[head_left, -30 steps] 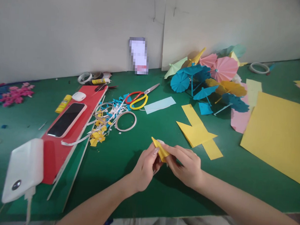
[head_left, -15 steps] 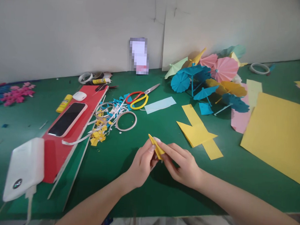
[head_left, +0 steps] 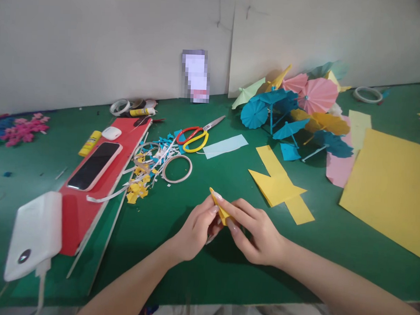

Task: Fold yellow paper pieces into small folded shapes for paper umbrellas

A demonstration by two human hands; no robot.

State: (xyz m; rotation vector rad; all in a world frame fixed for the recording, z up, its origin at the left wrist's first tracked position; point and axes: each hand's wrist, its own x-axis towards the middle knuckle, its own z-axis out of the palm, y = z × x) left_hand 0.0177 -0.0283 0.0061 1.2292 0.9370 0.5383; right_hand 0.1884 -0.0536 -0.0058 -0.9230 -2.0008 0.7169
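A small folded piece of yellow paper is held between both hands above the green table, its pointed tip facing up and left. My left hand pinches it from the left with the thumb on top. On its right side, my right hand grips it, with the index finger lying along the fold and the thumb near its lower end. The fingers hide much of the paper. Right of the hands lie cut yellow paper pieces, a strip and a pointed shape overlapping.
Scissors, a tape roll and paper scraps lie ahead to the left. Paper umbrellas are heaped at the back right, beside a large yellow sheet. A phone and power bank are at left.
My right index finger has slid up along the fold toward the tip, and the right thumb now shows lower on the paper. Both hands still hold it in nearly the same place.
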